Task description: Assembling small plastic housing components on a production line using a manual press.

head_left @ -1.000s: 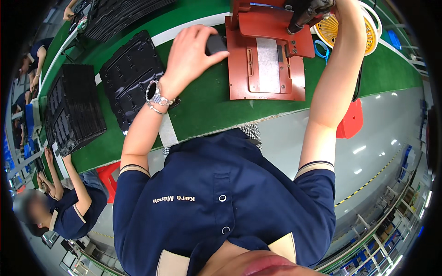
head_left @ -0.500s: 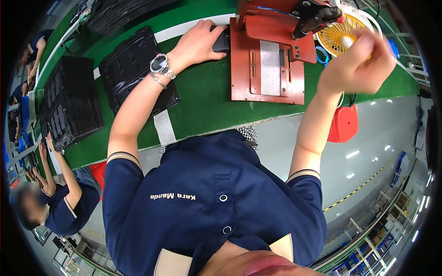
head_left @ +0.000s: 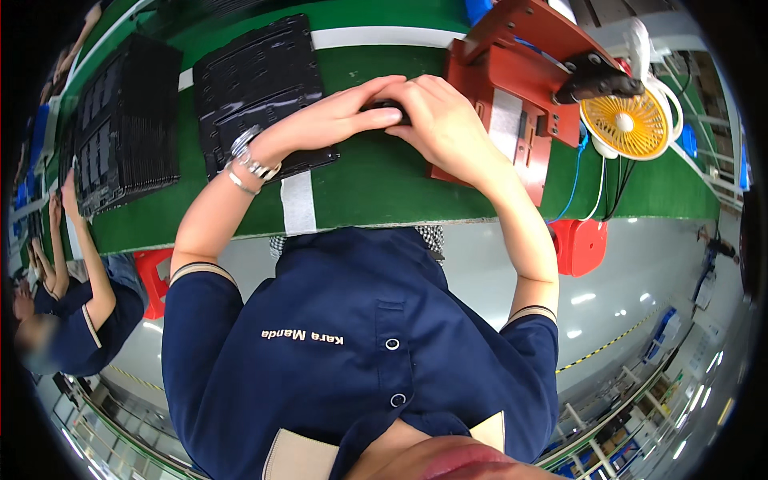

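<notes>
Both hands — left hand (head_left: 344, 120), right hand (head_left: 440, 124) — pinching small black part (head_left: 390, 106), mostly hidden, axis unclear, beside red fixture (head_left: 520, 88)

I see a small dark part (head_left: 390, 106), mostly hidden, pinched between my left hand (head_left: 340, 118) and right hand (head_left: 440, 120) over the green belt, just at nine o'clock of the red fixture (head_left: 512, 120).

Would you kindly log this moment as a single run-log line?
left hand: pinching small dark part | right hand: on same part | place: green table, beside red fixture | nearby: black trays
</notes>
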Action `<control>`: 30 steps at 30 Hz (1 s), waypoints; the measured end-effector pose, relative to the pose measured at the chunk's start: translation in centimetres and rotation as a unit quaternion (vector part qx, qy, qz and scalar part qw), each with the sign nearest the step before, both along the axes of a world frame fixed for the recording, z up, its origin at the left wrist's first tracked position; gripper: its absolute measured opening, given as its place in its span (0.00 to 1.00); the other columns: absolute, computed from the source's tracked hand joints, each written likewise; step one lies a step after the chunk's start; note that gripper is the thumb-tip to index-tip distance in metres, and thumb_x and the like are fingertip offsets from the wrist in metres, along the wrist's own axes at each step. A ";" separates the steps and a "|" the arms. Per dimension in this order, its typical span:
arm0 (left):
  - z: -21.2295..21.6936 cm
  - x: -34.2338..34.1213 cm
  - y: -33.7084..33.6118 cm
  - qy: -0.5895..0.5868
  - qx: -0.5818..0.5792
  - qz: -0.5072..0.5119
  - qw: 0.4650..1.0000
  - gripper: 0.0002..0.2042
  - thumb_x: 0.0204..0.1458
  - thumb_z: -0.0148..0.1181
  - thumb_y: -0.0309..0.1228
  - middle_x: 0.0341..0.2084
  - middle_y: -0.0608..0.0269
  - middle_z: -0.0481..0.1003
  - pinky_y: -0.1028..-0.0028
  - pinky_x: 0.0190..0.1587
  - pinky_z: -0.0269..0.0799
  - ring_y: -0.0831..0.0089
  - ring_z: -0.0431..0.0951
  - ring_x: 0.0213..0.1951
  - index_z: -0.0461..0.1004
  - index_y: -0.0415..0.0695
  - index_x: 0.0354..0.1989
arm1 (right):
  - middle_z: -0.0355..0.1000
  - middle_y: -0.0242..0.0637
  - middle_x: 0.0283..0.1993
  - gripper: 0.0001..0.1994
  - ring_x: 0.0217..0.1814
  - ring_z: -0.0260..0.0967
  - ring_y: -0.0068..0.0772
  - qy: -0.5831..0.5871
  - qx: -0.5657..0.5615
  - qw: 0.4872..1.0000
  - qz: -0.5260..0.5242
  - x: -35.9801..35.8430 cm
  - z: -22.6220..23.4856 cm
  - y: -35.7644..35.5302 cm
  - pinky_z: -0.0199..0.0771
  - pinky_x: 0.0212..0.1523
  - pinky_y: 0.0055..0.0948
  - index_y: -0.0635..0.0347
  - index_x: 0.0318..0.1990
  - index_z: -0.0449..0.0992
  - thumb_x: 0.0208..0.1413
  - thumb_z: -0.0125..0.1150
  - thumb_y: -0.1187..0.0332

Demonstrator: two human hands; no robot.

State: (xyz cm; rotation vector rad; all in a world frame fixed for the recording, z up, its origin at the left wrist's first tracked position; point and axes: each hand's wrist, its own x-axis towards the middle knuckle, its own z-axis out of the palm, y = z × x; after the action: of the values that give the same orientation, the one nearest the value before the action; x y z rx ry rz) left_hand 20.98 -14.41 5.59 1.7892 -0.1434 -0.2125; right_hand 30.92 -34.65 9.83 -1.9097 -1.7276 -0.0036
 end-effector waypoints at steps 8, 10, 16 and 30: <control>-2.4 -9.9 1.2 -0.086 0.467 0.189 0.859 0.37 0.59 0.61 0.45 0.73 0.49 0.56 0.55 0.76 0.45 0.51 0.49 0.76 0.57 0.42 0.74 | 0.77 0.47 0.37 0.17 0.42 0.76 0.50 0.271 -0.179 0.944 -0.055 2.4 -4.2 2.8 0.72 0.44 0.43 0.62 0.48 0.67 0.60 0.67 0.64; -2.9 -11.4 0.6 -0.069 0.485 0.174 0.854 0.38 0.59 0.60 0.48 0.74 0.51 0.54 0.55 0.76 0.44 0.55 0.48 0.77 0.56 0.42 0.74 | 0.75 0.45 0.45 0.17 0.50 0.72 0.49 0.177 -0.186 0.963 -0.080 2.5 -4.9 2.8 0.71 0.51 0.42 0.63 0.49 0.70 0.58 0.68 0.65; -2.6 -12.8 0.0 -0.065 0.450 0.179 0.872 0.37 0.58 0.63 0.46 0.75 0.52 0.54 0.55 0.76 0.45 0.55 0.48 0.77 0.59 0.43 0.73 | 0.73 0.37 0.51 0.12 0.56 0.68 0.44 0.124 -0.109 0.979 -0.120 2.1 -4.8 3.1 0.70 0.57 0.40 0.59 0.47 0.80 0.57 0.68 0.67; 1.0 -11.3 -2.1 -0.016 -0.034 0.245 0.969 0.22 0.62 0.62 0.32 0.46 0.49 0.79 0.65 0.49 0.79 0.63 0.83 0.46 0.66 0.36 0.60 | 0.77 0.40 0.37 0.10 0.41 0.77 0.32 0.379 -0.051 0.916 -0.124 -4.4 1.2 5.4 0.76 0.45 0.31 0.65 0.44 0.81 0.56 0.67 0.72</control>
State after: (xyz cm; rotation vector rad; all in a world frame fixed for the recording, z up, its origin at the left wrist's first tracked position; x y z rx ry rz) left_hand 9.70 -16.46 6.64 1.7029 0.2663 0.1748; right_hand 26.51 -29.26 11.07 -1.8357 -0.9719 0.6559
